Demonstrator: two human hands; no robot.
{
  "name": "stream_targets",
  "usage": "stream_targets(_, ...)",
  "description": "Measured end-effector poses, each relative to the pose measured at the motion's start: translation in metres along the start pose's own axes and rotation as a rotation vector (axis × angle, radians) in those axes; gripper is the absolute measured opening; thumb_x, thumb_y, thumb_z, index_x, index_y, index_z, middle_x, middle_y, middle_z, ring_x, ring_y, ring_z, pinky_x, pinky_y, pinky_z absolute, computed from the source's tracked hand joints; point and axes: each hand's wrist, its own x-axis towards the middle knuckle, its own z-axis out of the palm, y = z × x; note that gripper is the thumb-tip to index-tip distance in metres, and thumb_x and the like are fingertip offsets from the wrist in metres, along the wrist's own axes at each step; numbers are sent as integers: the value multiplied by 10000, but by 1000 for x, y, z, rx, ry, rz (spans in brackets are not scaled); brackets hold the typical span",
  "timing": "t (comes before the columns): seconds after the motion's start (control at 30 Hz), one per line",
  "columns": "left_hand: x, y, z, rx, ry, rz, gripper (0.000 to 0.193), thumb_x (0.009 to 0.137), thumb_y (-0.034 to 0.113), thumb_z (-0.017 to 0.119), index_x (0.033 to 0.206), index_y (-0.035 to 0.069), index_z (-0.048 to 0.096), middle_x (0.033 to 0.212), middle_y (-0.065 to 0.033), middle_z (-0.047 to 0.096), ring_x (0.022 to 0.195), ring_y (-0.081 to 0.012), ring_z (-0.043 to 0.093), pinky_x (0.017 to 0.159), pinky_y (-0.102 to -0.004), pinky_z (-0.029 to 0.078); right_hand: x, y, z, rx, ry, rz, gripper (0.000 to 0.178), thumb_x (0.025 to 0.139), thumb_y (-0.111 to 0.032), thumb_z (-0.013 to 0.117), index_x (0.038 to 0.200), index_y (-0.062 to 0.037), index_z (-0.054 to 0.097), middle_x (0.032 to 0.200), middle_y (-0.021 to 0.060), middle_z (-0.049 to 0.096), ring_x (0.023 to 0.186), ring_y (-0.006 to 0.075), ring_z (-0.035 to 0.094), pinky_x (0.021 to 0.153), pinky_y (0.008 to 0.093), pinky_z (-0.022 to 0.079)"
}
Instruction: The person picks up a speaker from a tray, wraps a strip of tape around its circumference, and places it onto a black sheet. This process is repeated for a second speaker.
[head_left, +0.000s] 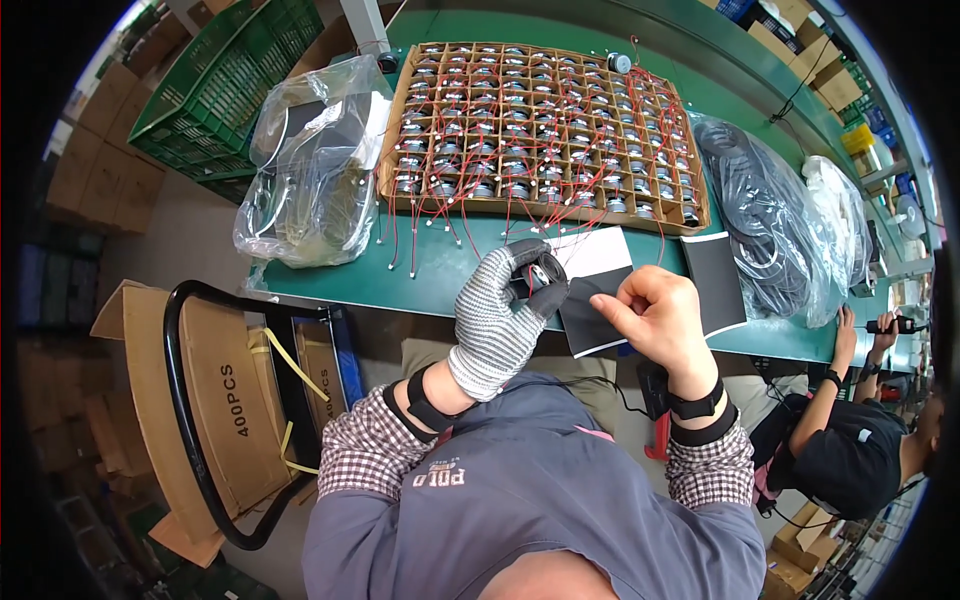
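My left hand (497,318), in a striped grey glove with dark fingertips, grips a small round speaker (547,270) between thumb and fingers. To its right, my bare right hand (660,318) has its fingers curled in toward the thumb; anything pinched there is too small or hidden to make out. Beneath and between the hands lies a black sheet (592,322) with a white edge, partly over the table's front edge. A white sheet (597,246) is just behind it. Another black sheet (716,272) lies beyond my right hand.
A divided cardboard box (395,150) of speakers with red wires fills the table's middle. Clear plastic bags (310,190) lie left of it; bagged black rings (765,215) lie right. A black-framed chair (180,400) stands left, a green crate (215,95) behind. A co-worker (850,450) sits at right.
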Motion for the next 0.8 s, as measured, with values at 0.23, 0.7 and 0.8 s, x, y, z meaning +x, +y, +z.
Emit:
stream_targets(0.23, 5, -6, -4, -130, 16, -21, 385, 733, -51, 641, 1088, -28, 493, 956, -87, 577, 875, -149, 565, 816, -273, 462, -6, 10, 8, 198, 44, 91, 163, 726, -105, 694, 674, 6, 586, 578, 41, 522, 489, 102, 460, 460, 250, 369)
stream_targets(0.7, 6, -3, -7, -330, 35, -187, 319, 805, 11, 584, 1111, -15, 499, 960, -95, 579, 861, -167, 582, 720, -290, 521, -6, 10, 8, 372, 64, 265, 137, 725, -45, 691, 683, -4, 567, 618, -19, 520, 543, 43, 439, 494, 189, 351)
stream_targets(0.8, 10, -3, -13, -517, 76, -381, 318, 835, 75, 584, 1130, -6, 499, 987, -88, 573, 879, -179, 584, 743, -315, 522, -9, 8, -4, 468, 60, 173, 141, 723, -38, 690, 675, -5, 562, 617, -21, 515, 546, 40, 436, 498, 186, 344)
